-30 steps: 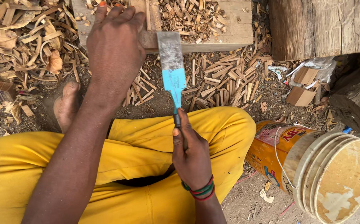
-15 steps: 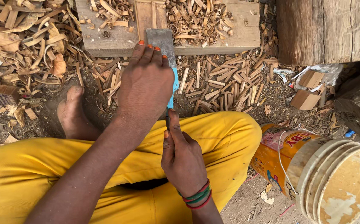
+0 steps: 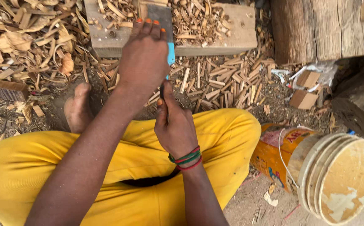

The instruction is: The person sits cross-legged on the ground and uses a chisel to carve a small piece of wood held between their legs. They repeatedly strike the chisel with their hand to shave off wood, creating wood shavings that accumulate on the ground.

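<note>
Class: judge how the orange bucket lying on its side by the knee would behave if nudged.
The orange bucket lies on its side, so it would probably roll. The round discs stacked at its mouth might slide out. The uneven dirt ground may stop it quickly.

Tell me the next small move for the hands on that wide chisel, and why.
Probably a short push forward along the wooden block. The left hand presses flat on the chisel, whose blade lies on the block among curled shavings, and the right hand grips the handle behind it. Both hands look set for a paring stroke.
</note>
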